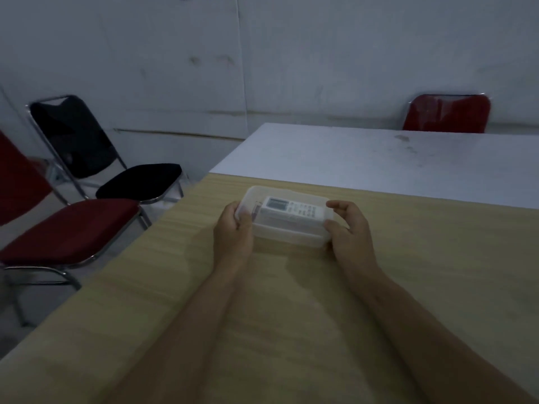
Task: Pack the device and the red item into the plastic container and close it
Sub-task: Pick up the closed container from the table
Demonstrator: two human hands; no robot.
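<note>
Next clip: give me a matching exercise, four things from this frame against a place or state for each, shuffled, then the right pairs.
Things:
1. white device
2. left hand
3. right hand
4. black chair

Places or states:
A. grips the right end of the plastic container
B. stands on the floor, left of the wooden table
C. lies inside the plastic container
D. grips the left end of the plastic container

Pairs: 1-C, 2-D, 3-A, 4-B

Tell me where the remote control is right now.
The remote control lies inside the clear plastic container at centre frame, on the wooden table, between the left hand and right hand.
</note>
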